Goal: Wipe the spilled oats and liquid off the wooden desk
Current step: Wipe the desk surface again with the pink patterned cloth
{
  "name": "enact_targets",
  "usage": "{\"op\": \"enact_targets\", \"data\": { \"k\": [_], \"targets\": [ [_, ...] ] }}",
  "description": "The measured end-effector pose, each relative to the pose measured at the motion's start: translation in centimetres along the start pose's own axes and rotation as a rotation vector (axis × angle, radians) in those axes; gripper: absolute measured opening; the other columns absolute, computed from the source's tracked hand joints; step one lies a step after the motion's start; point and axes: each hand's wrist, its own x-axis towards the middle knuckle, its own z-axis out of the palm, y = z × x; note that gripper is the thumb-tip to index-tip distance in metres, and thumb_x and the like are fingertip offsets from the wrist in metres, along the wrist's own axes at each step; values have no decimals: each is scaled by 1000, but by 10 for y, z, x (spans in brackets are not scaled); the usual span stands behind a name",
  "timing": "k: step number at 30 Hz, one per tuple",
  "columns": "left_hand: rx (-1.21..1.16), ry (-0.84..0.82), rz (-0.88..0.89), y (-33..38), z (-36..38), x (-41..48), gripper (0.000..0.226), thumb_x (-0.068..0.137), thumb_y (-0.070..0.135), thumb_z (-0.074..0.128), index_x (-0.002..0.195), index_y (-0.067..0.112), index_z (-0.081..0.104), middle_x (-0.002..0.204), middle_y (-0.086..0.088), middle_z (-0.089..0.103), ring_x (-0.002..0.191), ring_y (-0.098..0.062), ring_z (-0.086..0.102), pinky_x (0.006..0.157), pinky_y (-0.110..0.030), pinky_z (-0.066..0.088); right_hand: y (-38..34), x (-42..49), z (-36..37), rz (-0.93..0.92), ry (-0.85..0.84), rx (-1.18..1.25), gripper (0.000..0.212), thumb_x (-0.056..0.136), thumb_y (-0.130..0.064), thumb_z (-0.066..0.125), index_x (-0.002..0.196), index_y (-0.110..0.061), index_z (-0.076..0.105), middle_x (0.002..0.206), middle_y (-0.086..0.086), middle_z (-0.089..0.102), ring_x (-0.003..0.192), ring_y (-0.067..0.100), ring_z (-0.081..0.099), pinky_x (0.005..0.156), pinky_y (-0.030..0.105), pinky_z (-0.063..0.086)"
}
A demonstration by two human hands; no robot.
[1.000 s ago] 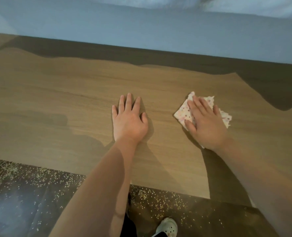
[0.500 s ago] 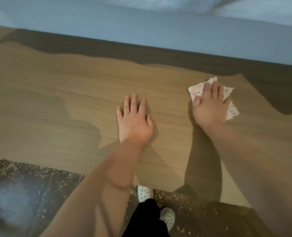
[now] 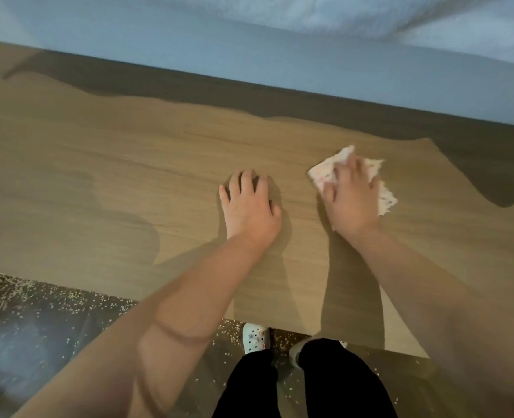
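The wooden desk (image 3: 114,182) fills the middle of the head view. My right hand (image 3: 350,200) presses flat on a white cloth with small coloured dots (image 3: 385,196), right of centre on the desk. My left hand (image 3: 248,211) rests palm down on the bare wood beside it, holding nothing, its fingertips slightly bent. No oats or liquid show on the desk surface around the hands.
Oat flakes (image 3: 48,300) are scattered over the dark floor below the desk's front edge. My legs in black trousers and white clogs (image 3: 255,337) stand at that edge. A pale blue wall (image 3: 249,52) runs along the back of the desk, casting a shadow band.
My right hand pushed the cloth away toward the back of the desk, then drew it back a little toward me. My left hand stayed planted, its fingertips now slightly bent.
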Motion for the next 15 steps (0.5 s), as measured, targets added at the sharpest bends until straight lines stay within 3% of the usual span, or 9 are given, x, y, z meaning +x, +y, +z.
{"op": "enact_targets", "data": {
  "k": [2, 3, 5, 9, 11, 15],
  "targets": [
    [-25, 26, -18, 4, -7, 13, 56, 93, 30, 46, 146, 17, 35, 148, -13, 34, 141, -31, 24, 116, -54, 15, 3, -21, 3, -377, -151, -65, 67, 92, -43, 18, 149, -13, 36, 162, 9, 19, 150, 24, 11, 118, 54, 13],
    [-31, 28, -10, 8, -9, 22, 56, 93, 29, 45, 147, 17, 34, 151, -13, 31, 143, -30, 21, 117, -54, 14, 13, -19, -2, -448, -180, -88, 68, 93, -46, 16, 151, -16, 33, 163, 5, 17, 151, 21, 10, 119, 54, 12],
    [-30, 10, 23, 15, -11, 43, 58, 97, 29, 41, 151, 19, 26, 160, -11, 16, 149, -29, 6, 119, -54, 9, 37, 1, -10, -330, -122, -128, 62, 97, -46, 19, 153, -21, 30, 163, 1, 17, 151, 23, 10, 118, 59, 9],
    [18, -23, 41, 17, -6, 83, 61, 101, 37, 27, 157, 18, 9, 165, -7, -2, 150, -28, -9, 121, -53, 1, 52, 44, -21, 146, -55, -170, 56, 104, -36, 25, 156, -18, 15, 165, 4, 7, 151, 28, 2, 117, 58, 4],
    [31, -4, 19, 15, 0, 89, 63, 101, 38, 24, 157, 16, 6, 165, -8, -4, 151, -27, -9, 121, -52, 1, 41, 53, -16, 157, -44, -166, 60, 103, -37, 21, 157, -13, 7, 165, 9, 2, 151, 30, -1, 119, 55, 6],
    [16, 12, 21, 14, 4, 89, 64, 100, 38, 25, 157, 14, 6, 165, -8, -3, 151, -25, -8, 121, -52, 0, 28, 71, -18, -89, -78, -209, 61, 102, -38, 20, 157, -16, 10, 164, 8, 7, 151, 28, 4, 119, 50, 7]
  ]
}}
